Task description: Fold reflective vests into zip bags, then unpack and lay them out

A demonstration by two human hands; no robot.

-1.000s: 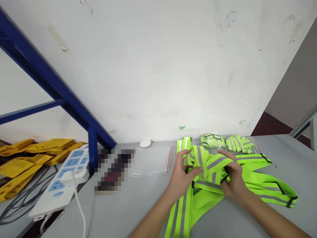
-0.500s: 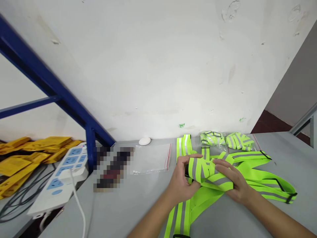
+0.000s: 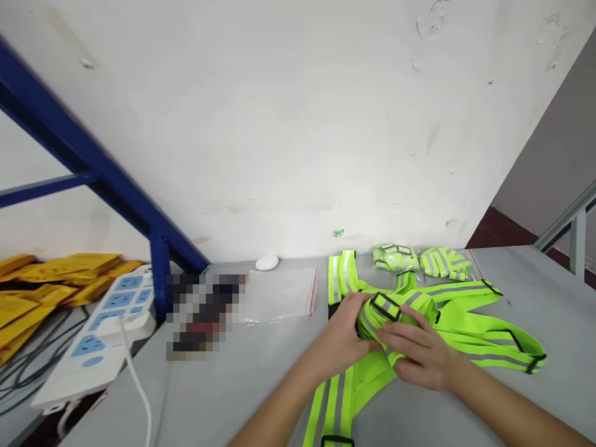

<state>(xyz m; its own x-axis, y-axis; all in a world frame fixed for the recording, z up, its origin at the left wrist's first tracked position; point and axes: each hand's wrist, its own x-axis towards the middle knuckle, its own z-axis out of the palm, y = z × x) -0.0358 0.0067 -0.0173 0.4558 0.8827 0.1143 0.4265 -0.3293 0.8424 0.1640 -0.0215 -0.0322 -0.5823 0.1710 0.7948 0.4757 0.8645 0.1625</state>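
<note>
Between my two hands is a rolled neon-green reflective strap (image 3: 372, 320) with grey stripes and a black buckle on top. My left hand (image 3: 347, 332) is closed round its left side, thumb and fingers gripping it. From the right, my right hand (image 3: 419, 347) wraps the roll, its fingers pressed over the front near the buckle. Under and around the hands lie more loose reflective straps (image 3: 484, 329) with black buckles, spread over the grey table (image 3: 251, 385). How the roll joins the loose straps is hidden by my hands.
Two clear bags of folded green straps (image 3: 395, 257) lie against the wall. A flat clear zip bag (image 3: 282, 295) and a white oval object (image 3: 267, 262) lie left of my hands. Further left are a power strip (image 3: 100, 335), yellow packets (image 3: 69, 273) and a blue frame (image 3: 161, 267).
The strap has been turned into a tighter roll, and a black buckle now shows on top. My right hand has shifted left onto it. The view has moved slightly.
</note>
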